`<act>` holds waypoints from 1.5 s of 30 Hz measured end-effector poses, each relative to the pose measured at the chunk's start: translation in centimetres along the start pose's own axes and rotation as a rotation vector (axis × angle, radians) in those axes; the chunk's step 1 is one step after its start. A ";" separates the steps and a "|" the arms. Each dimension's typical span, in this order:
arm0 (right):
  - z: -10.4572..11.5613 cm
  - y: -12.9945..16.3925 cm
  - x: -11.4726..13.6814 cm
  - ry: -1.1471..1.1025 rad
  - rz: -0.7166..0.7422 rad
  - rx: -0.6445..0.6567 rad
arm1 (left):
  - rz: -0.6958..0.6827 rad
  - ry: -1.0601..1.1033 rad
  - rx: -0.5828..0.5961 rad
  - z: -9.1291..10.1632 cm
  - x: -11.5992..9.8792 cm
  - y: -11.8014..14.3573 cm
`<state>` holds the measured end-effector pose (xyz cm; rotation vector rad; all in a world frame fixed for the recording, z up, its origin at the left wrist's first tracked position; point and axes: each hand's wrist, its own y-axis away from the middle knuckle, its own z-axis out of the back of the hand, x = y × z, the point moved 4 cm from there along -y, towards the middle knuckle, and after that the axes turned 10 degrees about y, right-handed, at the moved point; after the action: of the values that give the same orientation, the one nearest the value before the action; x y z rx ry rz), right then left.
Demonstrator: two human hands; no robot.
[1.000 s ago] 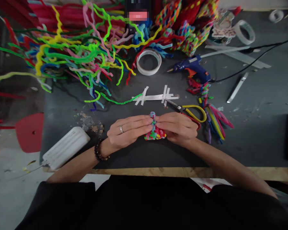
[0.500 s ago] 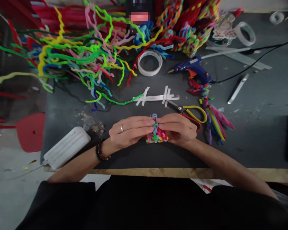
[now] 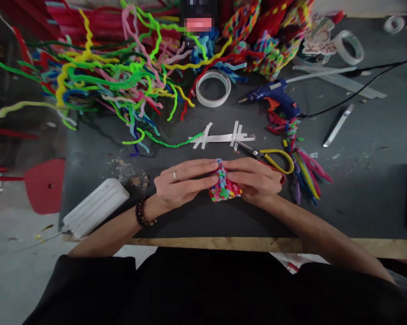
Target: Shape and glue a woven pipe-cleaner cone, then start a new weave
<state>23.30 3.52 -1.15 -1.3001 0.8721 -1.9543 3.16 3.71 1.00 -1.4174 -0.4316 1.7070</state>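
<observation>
Between my hands is a small woven piece of multicoloured pipe cleaners point(image 3: 225, 188), in pink, green, red, yellow and light blue. My left hand point(image 3: 184, 183), with a ring on one finger, grips its left side. On the other side my right hand point(image 3: 255, 180) pinches its upper right edge; the thumbs are hidden. Yellow-handled scissors point(image 3: 278, 160) lie just beyond my right hand, partly covered by it. Ahead of the piece, white tape strips point(image 3: 220, 137) are stuck to the table, with a green pipe cleaner point(image 3: 171, 145) running to them.
Loose pipe cleaners point(image 3: 122, 76) heap at the back left. A tape roll point(image 3: 198, 90), a blue glue gun point(image 3: 274, 95) with its cord, and a metal cutter-like tool point(image 3: 339, 125) lie further back. A white power bank point(image 3: 96, 207) is at the left; a pipe-cleaner bundle point(image 3: 308, 171) at the right.
The woven piece has shifted slightly right and shows more of its face between my hands. My fingers have moved a little apart at its top. The whole view has drifted slightly.
</observation>
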 end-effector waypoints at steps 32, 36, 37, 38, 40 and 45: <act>-0.1 0.0 -0.9 0.022 -0.231 0.116 | 0.319 0.138 -0.254 -0.8 2.0 0.7; -0.2 0.3 -1.5 0.003 -0.415 0.161 | 0.586 0.265 -0.334 -1.0 3.1 1.3; -0.3 0.4 -1.6 -0.023 -0.444 0.177 | 0.602 0.293 -0.349 -1.0 3.1 1.3; -0.4 0.4 -1.7 -0.049 -0.467 0.187 | 0.606 0.318 -0.356 -0.9 3.2 1.3; -0.5 0.4 -1.9 -0.084 -0.497 0.175 | 0.600 0.355 -0.342 -1.0 3.4 1.2; -0.3 0.3 -1.8 -0.033 -0.505 0.098 | 0.579 0.377 -0.297 -1.1 3.7 1.0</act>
<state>23.64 4.88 -2.41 -1.6006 0.4482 -2.3096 3.82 5.75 -2.42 -2.1907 -0.0599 1.7971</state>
